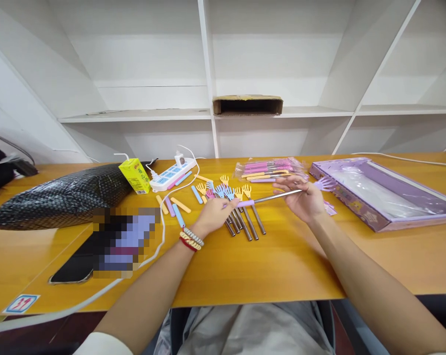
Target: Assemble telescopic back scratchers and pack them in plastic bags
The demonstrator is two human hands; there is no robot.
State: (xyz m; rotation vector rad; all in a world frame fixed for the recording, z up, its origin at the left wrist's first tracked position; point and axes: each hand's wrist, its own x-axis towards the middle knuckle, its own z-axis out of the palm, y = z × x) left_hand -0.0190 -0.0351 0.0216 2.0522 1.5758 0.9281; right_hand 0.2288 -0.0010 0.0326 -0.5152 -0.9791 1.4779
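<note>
A back scratcher with a steel rod is stretched level between my two hands. My left hand pinches its purple handle. Around the rod near the other end, my right hand has its fingers curled, and the purple claw sticks out beyond it. Below and behind my left hand lie several more steel-rod scratcher pieces with yellow, blue and pink claws, their rods pointing toward me without grips. Loose coloured handle sleeves in yellow, purple and blue lie to the left.
Bagged back scratchers lie at the back. An open purple box with clear plastic stands right. Leftward are a power strip, a yellow drink carton, a black bubble-wrap parcel and a phone. A white cable crosses the table.
</note>
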